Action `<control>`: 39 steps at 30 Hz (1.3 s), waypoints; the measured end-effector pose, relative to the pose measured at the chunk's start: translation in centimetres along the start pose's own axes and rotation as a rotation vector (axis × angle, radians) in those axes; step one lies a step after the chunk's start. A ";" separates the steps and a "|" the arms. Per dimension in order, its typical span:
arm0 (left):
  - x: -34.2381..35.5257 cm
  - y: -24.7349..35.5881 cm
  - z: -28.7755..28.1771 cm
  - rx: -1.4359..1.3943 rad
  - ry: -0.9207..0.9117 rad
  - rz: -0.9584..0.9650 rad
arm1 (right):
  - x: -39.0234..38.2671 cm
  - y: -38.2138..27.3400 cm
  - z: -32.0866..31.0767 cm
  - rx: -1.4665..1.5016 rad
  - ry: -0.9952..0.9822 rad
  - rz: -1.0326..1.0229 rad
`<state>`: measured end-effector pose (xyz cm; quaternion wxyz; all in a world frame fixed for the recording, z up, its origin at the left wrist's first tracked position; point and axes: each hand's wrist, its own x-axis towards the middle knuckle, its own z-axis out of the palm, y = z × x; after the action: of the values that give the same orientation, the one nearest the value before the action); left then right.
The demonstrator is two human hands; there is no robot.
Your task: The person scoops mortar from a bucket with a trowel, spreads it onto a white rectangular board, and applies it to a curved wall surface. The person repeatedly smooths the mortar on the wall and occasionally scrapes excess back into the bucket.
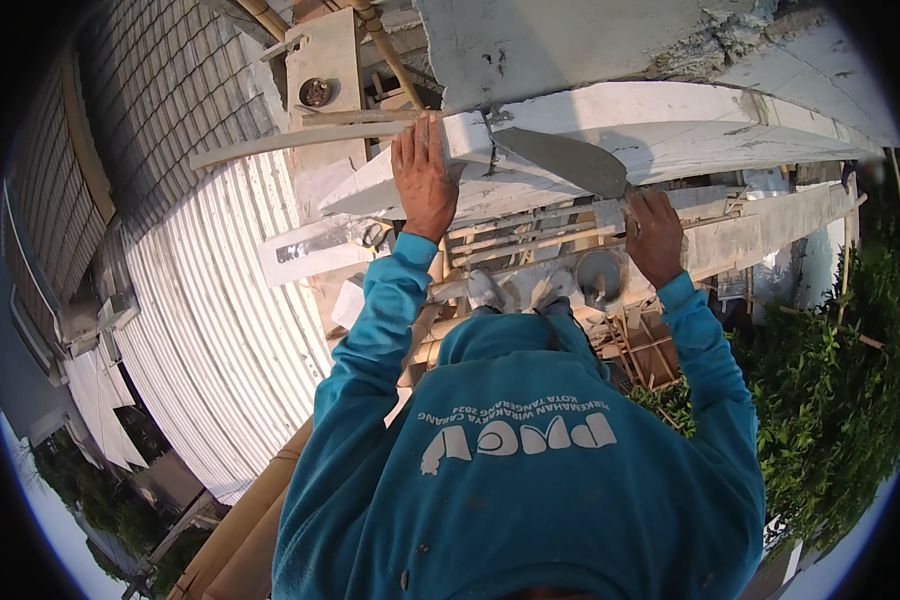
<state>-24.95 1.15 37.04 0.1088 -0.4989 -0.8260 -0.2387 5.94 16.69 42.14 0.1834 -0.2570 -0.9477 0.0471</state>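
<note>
My left hand (425, 180) rests with fingers stretched out on the near end of a pale white block (465, 140), which belongs to a long ledge along a rough concrete surface (530, 45). To the right, my right hand (653, 237) grips the handle of a trowel. Its grey blade (560, 160) lies along the white blocks, beside a vertical joint, its tip toward the left. Both forearms are in teal sleeves.
Below the ledge are bamboo poles (530, 240), my shoes (485, 290) on a narrow footing, and a grey bucket (598, 280). A corrugated roof (210, 330) and tiled roof (170, 80) lie left, a small container (315, 92) on a board above, leafy trees (810, 410) right.
</note>
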 end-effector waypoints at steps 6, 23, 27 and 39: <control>-0.1 0.0 0.3 0.001 -0.009 -0.024 | 6.4 2.7 -0.9 -0.010 -0.139 0.016; -0.6 0.3 -0.4 -0.031 0.080 -0.036 | -0.5 6.8 5.9 -0.278 -0.059 0.040; -0.4 0.1 0.2 -0.025 0.088 -0.005 | -4.3 9.8 2.5 -0.288 0.009 0.194; 0.5 0.7 0.1 0.023 -0.006 0.033 | -21.8 9.5 0.7 -0.112 -0.230 1.215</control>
<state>-24.55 1.90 37.36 0.1161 -0.5118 -0.8207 -0.2260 27.61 13.91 32.66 0.0066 -0.7532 -0.6466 0.1208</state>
